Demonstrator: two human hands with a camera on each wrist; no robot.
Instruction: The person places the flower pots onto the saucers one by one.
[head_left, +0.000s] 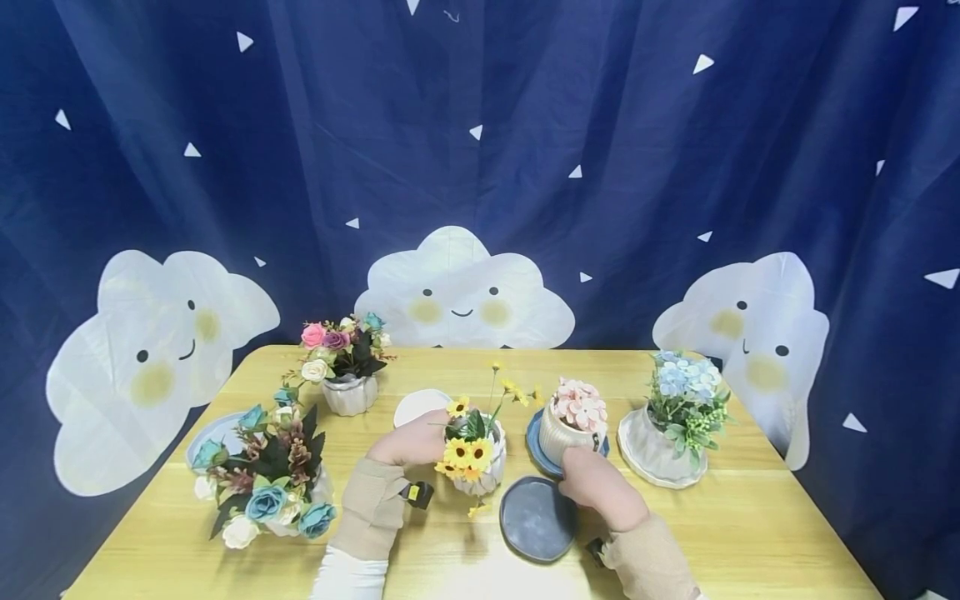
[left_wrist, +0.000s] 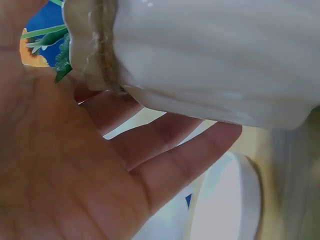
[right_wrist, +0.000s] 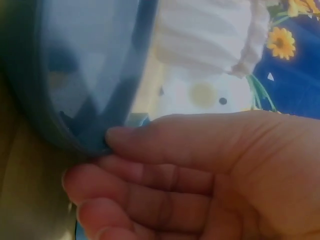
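My left hand [head_left: 412, 440] grips a white fluted flower pot [head_left: 492, 477] of yellow flowers [head_left: 468, 454]. In the left wrist view, its fingers lie along the side of the pot [left_wrist: 215, 60], below a twine-wrapped neck [left_wrist: 109, 45]. A dark grey-blue round saucer [head_left: 538, 518] is at the front, to the right of that pot. The right hand [head_left: 600, 492] pinches the saucer's right edge; in the right wrist view its thumb [right_wrist: 135, 142] presses on the rim, with the other fingers curled underneath. The saucer [right_wrist: 95, 75] carries nothing.
A white saucer [head_left: 411, 407] lies behind my left hand. Behind the right hand, a cream pot of pink flowers [head_left: 566, 437] stands on a blue saucer [head_left: 536, 446]. Blue hydrangeas [head_left: 686, 379] stand far right on a white plate [head_left: 660, 477]. Two rose pots and a pale saucer [head_left: 201, 442] occupy the left.
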